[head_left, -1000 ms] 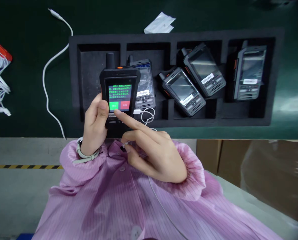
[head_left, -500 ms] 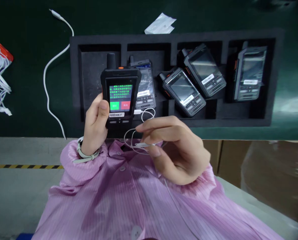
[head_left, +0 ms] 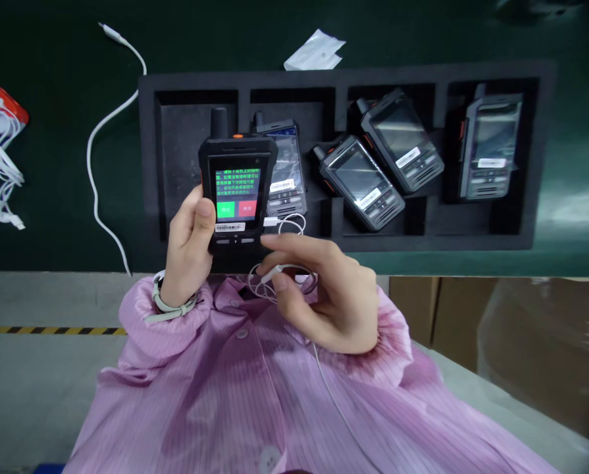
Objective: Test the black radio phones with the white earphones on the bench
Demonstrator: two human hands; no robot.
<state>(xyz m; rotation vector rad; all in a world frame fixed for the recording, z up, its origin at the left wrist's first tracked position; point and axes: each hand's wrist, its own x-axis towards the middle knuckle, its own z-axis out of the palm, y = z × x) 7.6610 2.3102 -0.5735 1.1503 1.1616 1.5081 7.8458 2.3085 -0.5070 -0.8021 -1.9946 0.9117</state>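
Note:
My left hand point(head_left: 191, 240) is wrapped round the left side of a black handheld radio point(head_left: 235, 181) with a stubby antenna. Text and a green and a red button show on its lit screen. A white plug point(head_left: 272, 222) sits at the radio's lower right side, with a thin looped cord leading from it. My right hand point(head_left: 331, 293) pinches the small white inline piece of the earphone cord point(head_left: 273, 273) between thumb and fingers. Its index finger is stretched toward the radio's lower right corner; whether it touches cannot be told.
A black foam tray point(head_left: 501, 242) on the green table holds several more radios point(head_left: 363, 184), two of them tilted across its dividers. To the left lie a white cable point(head_left: 91, 145) and a bundled white cord point(head_left: 0, 164) by a red-orange object. Behind the tray is a plastic bag point(head_left: 314, 51).
My right hand has moved left, closer to the radio, carrying the inline piece of the cord. Its index finger now reaches the radio's lower right corner. The left hand holds still.

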